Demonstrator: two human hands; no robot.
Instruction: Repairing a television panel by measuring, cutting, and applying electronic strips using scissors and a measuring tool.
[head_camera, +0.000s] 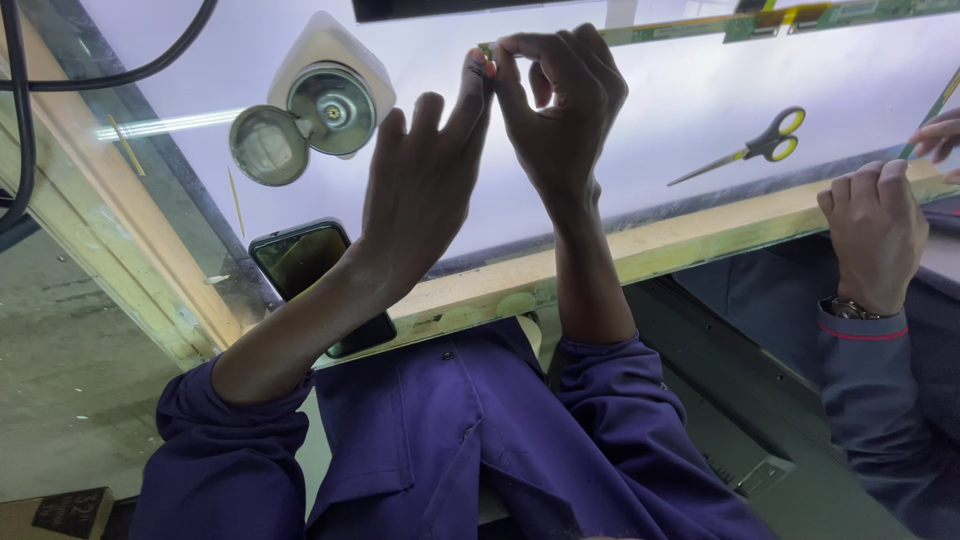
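1. Glowing white, the lit panel (640, 110) fills the bench under me, and I place everything by it; a wooden frame (690, 240) runs along its near edge.
2. On the panel's left part sits a white container (325, 60) with its round metal lid (268, 146) flipped open beside the mouth.
3. A phone (305, 265) lies at the panel's near left corner, partly under my left forearm.
4. Scissors (755, 148) with yellow and grey handles rest on the panel's right part, well apart from my hands.
5. At the panel's right edge a co-worker's hand (875, 230) is curled on the frame, with a second hand (940, 135) above it; these are not mine.
6. A black cable (20, 100) hangs off the panel's left side.
7. My left hand (420, 190) is raised over the panel's middle, mostly open, fingers spread, its forefinger tip meeting my right fingers.
8. My right hand (560, 110) is curled, thumb and forefinger pinched together.
9. Between the two hands is a tiny piece (488, 66): a small reddish speck at my fingertips, over the panel's far edge. It is too small for me to tell more, or which hand truly holds it.
10. My hands block the panel's middle.
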